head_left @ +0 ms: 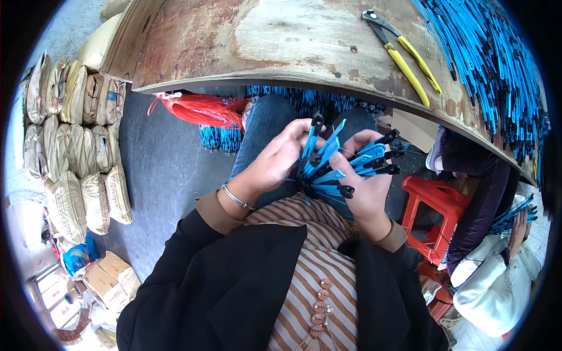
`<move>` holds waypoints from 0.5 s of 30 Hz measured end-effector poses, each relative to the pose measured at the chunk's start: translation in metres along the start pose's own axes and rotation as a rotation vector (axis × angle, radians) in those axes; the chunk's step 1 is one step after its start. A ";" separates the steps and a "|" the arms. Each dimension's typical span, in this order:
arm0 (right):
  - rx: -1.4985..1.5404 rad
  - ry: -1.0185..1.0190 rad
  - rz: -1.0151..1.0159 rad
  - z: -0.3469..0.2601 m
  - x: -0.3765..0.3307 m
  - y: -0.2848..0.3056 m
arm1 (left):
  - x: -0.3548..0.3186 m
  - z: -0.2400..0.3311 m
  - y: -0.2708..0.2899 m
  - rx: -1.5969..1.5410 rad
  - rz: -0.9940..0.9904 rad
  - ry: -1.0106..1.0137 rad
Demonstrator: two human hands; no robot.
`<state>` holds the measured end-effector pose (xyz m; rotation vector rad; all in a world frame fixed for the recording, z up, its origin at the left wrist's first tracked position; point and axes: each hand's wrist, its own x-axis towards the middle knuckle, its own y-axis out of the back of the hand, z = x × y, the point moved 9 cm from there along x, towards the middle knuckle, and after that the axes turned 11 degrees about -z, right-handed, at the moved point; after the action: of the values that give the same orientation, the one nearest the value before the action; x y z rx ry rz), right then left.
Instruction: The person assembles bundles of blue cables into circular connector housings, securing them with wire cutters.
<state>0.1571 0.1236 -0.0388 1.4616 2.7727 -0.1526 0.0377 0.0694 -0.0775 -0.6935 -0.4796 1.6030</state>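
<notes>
Over my lap I hold a loose bundle of slim blue plastic strips with black ends [326, 175], which fan out in several directions. My left hand [276, 162] is closed at the bundle's left side, its fingertips bent around some strips. From the right, my right hand [370, 190] grips the bundle, with strips sticking out between its thumb and fingers toward the right. A thin pale line, perhaps wire or thread, shows near the right thumb. The strips hide parts of the fingers on both hands.
Pliers with yellow handles [414, 67] lie on the worn wooden table [293, 41], beside a large pile of blue strips [494, 64]. Red strands [202, 110] hang below the table. A red stool [436, 213] and another person's hand [518, 234] with strips are at right; stacked sacks [76, 140] stand left.
</notes>
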 end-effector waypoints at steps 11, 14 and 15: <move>0.248 -0.073 -0.542 -0.007 0.015 -0.021 | -0.010 0.022 -0.014 0.749 -0.468 -0.047; 0.248 -0.094 -0.847 -0.012 0.009 -0.032 | -0.013 0.021 -0.017 0.637 -0.483 -0.026; 0.248 -0.096 -0.846 -0.014 0.011 -0.029 | -0.013 0.021 -0.016 0.563 -0.436 0.017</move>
<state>0.1275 0.1177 -0.0233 0.1828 3.1552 -0.5533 0.0361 0.0603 -0.0492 -0.1575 -0.1339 1.2296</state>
